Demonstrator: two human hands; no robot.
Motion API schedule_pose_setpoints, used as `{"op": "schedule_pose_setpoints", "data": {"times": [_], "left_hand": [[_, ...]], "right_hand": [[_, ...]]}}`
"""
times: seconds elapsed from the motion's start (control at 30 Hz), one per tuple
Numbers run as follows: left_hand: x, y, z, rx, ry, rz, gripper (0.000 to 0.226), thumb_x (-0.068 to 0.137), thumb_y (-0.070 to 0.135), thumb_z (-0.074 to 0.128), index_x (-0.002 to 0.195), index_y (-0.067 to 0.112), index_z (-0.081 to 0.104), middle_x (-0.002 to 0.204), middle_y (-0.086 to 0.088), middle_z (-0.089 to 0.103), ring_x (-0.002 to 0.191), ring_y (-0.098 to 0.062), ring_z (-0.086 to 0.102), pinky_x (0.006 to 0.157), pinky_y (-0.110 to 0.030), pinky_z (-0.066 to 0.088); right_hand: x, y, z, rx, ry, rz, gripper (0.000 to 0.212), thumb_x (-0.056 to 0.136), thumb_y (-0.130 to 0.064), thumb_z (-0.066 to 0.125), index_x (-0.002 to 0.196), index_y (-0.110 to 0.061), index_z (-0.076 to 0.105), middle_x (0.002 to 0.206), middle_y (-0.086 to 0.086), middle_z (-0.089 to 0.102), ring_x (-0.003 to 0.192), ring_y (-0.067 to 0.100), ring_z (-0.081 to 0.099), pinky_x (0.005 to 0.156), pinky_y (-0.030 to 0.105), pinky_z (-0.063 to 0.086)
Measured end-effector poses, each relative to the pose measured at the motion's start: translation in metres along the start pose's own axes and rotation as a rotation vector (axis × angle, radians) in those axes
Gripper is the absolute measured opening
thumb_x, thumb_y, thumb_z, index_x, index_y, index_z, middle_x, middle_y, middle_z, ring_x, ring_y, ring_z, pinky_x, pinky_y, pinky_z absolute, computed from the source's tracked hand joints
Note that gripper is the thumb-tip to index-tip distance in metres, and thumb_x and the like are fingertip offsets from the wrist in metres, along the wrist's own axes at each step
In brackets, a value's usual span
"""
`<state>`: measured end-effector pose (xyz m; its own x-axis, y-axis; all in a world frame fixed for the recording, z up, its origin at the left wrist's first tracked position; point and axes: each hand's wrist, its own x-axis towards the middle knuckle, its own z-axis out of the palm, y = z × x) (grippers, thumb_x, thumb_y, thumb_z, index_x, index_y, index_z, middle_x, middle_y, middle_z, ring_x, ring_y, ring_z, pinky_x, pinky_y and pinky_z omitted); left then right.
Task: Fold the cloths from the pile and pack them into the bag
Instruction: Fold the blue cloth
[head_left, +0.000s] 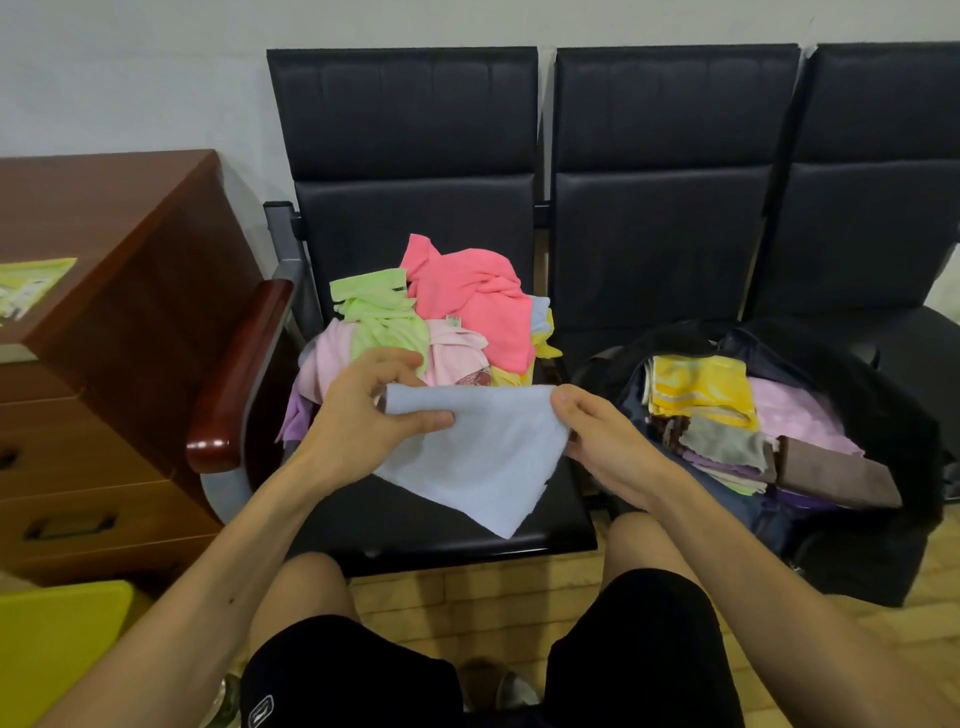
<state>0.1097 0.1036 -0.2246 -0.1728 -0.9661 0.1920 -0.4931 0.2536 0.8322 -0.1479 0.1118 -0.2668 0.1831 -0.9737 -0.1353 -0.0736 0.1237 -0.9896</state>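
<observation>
At the centre of the frame, the fingers (415, 420) of the left hand (358, 415) pinch the top left corner of a pale blue cloth (478, 457), thumb over the fabric. The right hand (608, 441) grips the cloth's top right corner, its fingers curled around the edge. The cloth hangs between both hands, its lower corner drooping toward the front of a black seat (452, 530).

Just above the hands, a pile of cloths (441, 317) sits on that seat: pink, lime green, pale pink, yellow and lilac, all crumpled. At the right of the frame, an open dark bag (883, 415) rests on the neighbouring seat, holding folded cloths (727, 415) in yellow, grey, brown and lilac. A brown wooden cabinet (104, 312) stands at the left. Bare knees in black shorts (623, 649) fill the bottom.
</observation>
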Motion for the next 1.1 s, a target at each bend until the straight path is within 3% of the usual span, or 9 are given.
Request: {"op": "schedule_pose_setpoints", "data": {"times": [0.1, 0.2, 0.3, 0.37, 0.47, 0.6, 0.77, 0.97, 1.1], "left_hand": [[0.001, 0.009, 0.006, -0.18, -0.033, 0.049, 0.029, 0.074, 0.03, 0.078, 0.088, 0.007, 0.065, 0.087, 0.0, 0.068, 0.081, -0.009, 0.064, 0.067, -0.021, 0.051], [0.009, 0.013, 0.012, -0.227, 0.007, 0.027, 0.025, 0.078, 0.026, 0.079, 0.086, 0.009, 0.062, 0.08, 0.001, 0.065, 0.074, -0.016, 0.063, 0.063, -0.027, 0.052], [0.018, 0.006, 0.017, -0.324, 0.043, -0.137, 0.03, 0.078, 0.025, 0.079, 0.096, 0.006, 0.064, 0.093, -0.011, 0.07, 0.088, -0.029, 0.069, 0.072, -0.042, 0.059], [0.019, 0.001, 0.026, -0.626, 0.035, -0.336, 0.044, 0.075, 0.026, 0.076, 0.112, 0.007, 0.065, 0.108, -0.013, 0.073, 0.098, -0.027, 0.072, 0.075, -0.037, 0.062], [0.018, -0.001, 0.046, -1.133, -0.084, -0.543, 0.061, 0.07, 0.036, 0.083, 0.123, 0.01, 0.069, 0.124, -0.01, 0.07, 0.108, -0.02, 0.07, 0.088, -0.034, 0.059], [0.013, -0.004, 0.09, -1.366, -0.362, -0.601, 0.083, 0.051, 0.044, 0.097, 0.124, 0.015, 0.07, 0.136, -0.008, 0.063, 0.126, -0.025, 0.059, 0.1, -0.043, 0.051], [0.02, 0.016, 0.145, -1.145, -0.598, -0.636, 0.041, 0.092, 0.035, 0.065, 0.125, 0.011, 0.069, 0.134, -0.013, 0.063, 0.123, -0.026, 0.061, 0.098, -0.041, 0.054], [0.052, 0.03, 0.207, -0.697, -0.528, -0.582, 0.027, 0.095, 0.024, 0.064, 0.12, 0.014, 0.065, 0.112, -0.007, 0.075, 0.105, -0.023, 0.071, 0.093, -0.042, 0.055], [0.077, 0.023, 0.256, -0.572, -0.585, -0.539, 0.028, 0.096, 0.024, 0.064, 0.123, 0.019, 0.062, 0.111, -0.002, 0.075, 0.103, -0.019, 0.072, 0.085, -0.033, 0.058]], "right_hand": [[-0.01, 0.007, 0.011, 0.403, 0.002, 0.036, 0.05, 0.091, -0.05, 0.051, 0.123, -0.013, 0.061, 0.117, -0.001, 0.073, 0.111, 0.014, 0.067, 0.089, 0.026, 0.055], [-0.025, 0.022, 0.027, 0.338, -0.094, 0.082, 0.065, 0.077, -0.035, 0.08, 0.133, -0.011, 0.057, 0.129, 0.01, 0.066, 0.12, 0.028, 0.062, 0.102, 0.046, 0.05], [-0.028, 0.015, 0.022, 0.409, -0.062, 0.096, 0.049, 0.083, -0.019, 0.075, 0.129, -0.008, 0.06, 0.125, 0.013, 0.068, 0.116, 0.032, 0.064, 0.098, 0.048, 0.053], [-0.029, -0.002, 0.014, 0.428, -0.013, 0.075, 0.045, 0.083, -0.024, 0.07, 0.124, -0.008, 0.062, 0.119, 0.012, 0.071, 0.11, 0.03, 0.068, 0.09, 0.043, 0.057], [-0.03, -0.021, 0.002, 0.465, 0.035, 0.029, 0.045, 0.08, -0.028, 0.069, 0.121, -0.009, 0.063, 0.113, 0.011, 0.073, 0.103, 0.028, 0.071, 0.081, 0.039, 0.059], [-0.033, -0.03, -0.02, 0.618, 0.147, -0.003, 0.042, 0.076, -0.028, 0.069, 0.113, -0.009, 0.066, 0.106, 0.011, 0.075, 0.096, 0.025, 0.073, 0.078, 0.036, 0.061], [-0.044, -0.015, -0.069, 0.634, 0.291, 0.062, 0.026, 0.089, -0.024, 0.066, 0.11, -0.009, 0.065, 0.097, 0.008, 0.076, 0.087, 0.019, 0.074, 0.074, 0.034, 0.062], [-0.049, 0.046, -0.149, 0.138, 0.457, 0.184, 0.027, 0.098, -0.031, 0.06, 0.116, -0.013, 0.067, 0.103, 0.005, 0.076, 0.093, 0.017, 0.073, 0.08, 0.035, 0.06], [-0.039, 0.081, -0.194, 0.093, 0.488, 0.272, 0.026, 0.097, -0.024, 0.061, 0.117, -0.008, 0.066, 0.102, 0.009, 0.076, 0.095, 0.025, 0.073, 0.086, 0.042, 0.059]]}}
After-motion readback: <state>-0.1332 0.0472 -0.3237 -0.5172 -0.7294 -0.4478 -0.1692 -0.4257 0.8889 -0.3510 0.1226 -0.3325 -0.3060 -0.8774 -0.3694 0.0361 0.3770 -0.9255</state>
